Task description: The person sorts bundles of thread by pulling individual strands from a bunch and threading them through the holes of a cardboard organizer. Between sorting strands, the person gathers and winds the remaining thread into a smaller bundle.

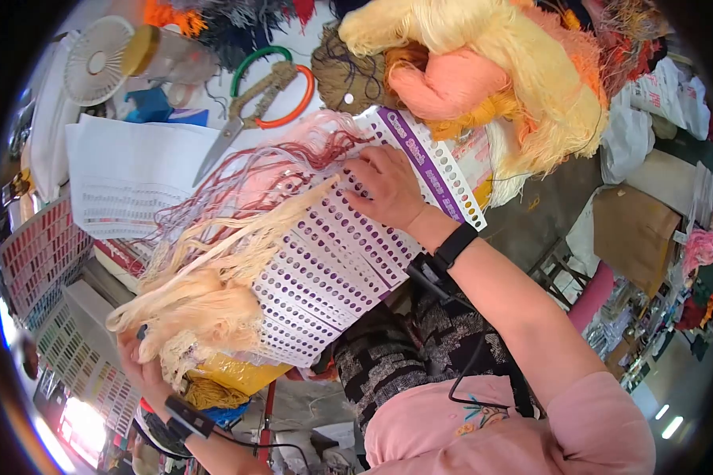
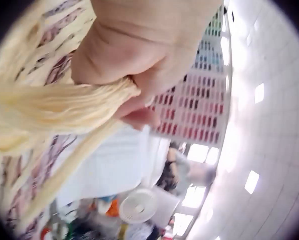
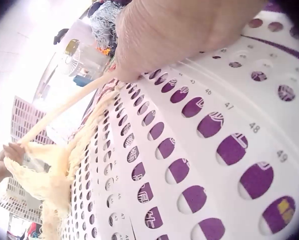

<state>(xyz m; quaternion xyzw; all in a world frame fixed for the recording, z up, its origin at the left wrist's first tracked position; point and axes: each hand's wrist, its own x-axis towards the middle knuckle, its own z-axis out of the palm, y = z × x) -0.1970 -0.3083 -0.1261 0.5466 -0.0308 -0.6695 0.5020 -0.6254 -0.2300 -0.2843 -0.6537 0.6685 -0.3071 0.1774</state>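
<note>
My left hand (image 1: 146, 372) grips a bundle of cream thread (image 1: 206, 313) at the lower left; the left wrist view shows the thread (image 2: 54, 107) pinched between thumb and fingers of the hand (image 2: 139, 55). A strand (image 3: 64, 106) stretches from there to my right hand (image 1: 388, 190), which pinches its end over white cards (image 1: 309, 277) punched with rows of holes. In the right wrist view the hand (image 3: 174, 35) lies close above the holes. Pink and mauve threads (image 1: 253, 178) spread across the cards' upper left.
Scissors (image 1: 253, 103) with green and orange handles lie beyond the threads, beside printed sheets (image 1: 135, 174). Yellow and peach skeins (image 1: 483, 71) are heaped at the top. Colour charts (image 1: 47, 253) stand at the left, and a clear jar (image 1: 182, 59) at the upper left.
</note>
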